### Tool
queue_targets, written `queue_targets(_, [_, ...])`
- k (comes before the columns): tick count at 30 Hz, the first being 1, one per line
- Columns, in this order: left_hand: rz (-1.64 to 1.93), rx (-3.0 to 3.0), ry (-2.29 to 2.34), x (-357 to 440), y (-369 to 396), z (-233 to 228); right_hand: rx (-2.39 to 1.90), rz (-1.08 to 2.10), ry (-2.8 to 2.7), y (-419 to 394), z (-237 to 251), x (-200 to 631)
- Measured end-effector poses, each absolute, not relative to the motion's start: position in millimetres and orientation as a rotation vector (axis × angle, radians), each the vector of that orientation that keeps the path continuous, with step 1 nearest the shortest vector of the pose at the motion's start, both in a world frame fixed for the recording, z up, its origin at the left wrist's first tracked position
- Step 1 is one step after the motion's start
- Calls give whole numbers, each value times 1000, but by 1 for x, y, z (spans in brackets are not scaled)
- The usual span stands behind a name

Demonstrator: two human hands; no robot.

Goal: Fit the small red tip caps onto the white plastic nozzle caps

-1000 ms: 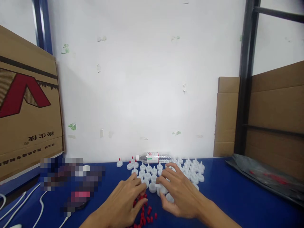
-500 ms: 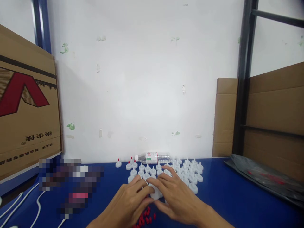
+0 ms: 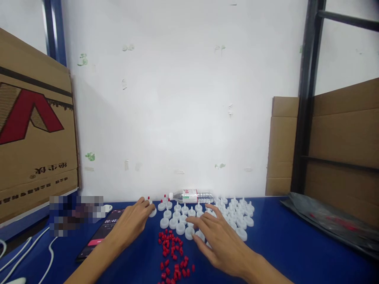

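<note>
My left hand (image 3: 136, 216) reaches to the far left of the group with its fingers closed on a white nozzle cap (image 3: 152, 213), which the fingers partly hide. A few white nozzle caps with red tips (image 3: 161, 206) stand beside it. My right hand (image 3: 220, 241) is open over the near side of the plain white nozzle caps (image 3: 180, 228). Its thumb and index finger are spread beside a white cap (image 3: 190, 232); whether they touch it I cannot tell. Several small red tip caps (image 3: 166, 249) lie scattered between my forearms.
A clear plastic bottle (image 3: 189, 196) lies along the wall behind the caps. A phone (image 3: 100, 232) and white cables (image 3: 51, 256) are at left, near a large cardboard box (image 3: 38, 157). At right lies a grey plastic bag (image 3: 328, 221).
My left hand has moved from beside my right hand out to the far left with a white nozzle cap. My right hand stays near the same spot, its fingers wider apart.
</note>
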State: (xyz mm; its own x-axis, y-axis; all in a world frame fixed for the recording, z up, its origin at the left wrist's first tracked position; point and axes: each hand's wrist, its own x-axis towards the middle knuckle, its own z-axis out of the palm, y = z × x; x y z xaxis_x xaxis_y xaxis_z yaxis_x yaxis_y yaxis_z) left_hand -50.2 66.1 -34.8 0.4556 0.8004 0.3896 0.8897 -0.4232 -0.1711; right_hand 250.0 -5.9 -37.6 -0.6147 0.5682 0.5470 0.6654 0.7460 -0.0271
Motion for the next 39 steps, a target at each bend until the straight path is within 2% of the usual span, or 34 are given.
queue_targets(5, [-406, -2501, -1517, -50, 71, -47, -913, -250, -2430, -5, -38, 250])
queue_targets(10, [-486, -2334, -1612, -56, 81, -53, -913, -263, -2440, -3, -39, 250])
queue_targets(16, [-80, -2198, -1606, -57, 91, -60, -926, -264, -2453, -5, -40, 249])
queue_targets(20, [35, -2215, -1643, -57, 93, -62, -933, -254, -2461, -5, -41, 250])
queue_targets(39, [-199, -2317, -1734, -69, 102, -70, -908, -193, -2450, -6, -41, 248])
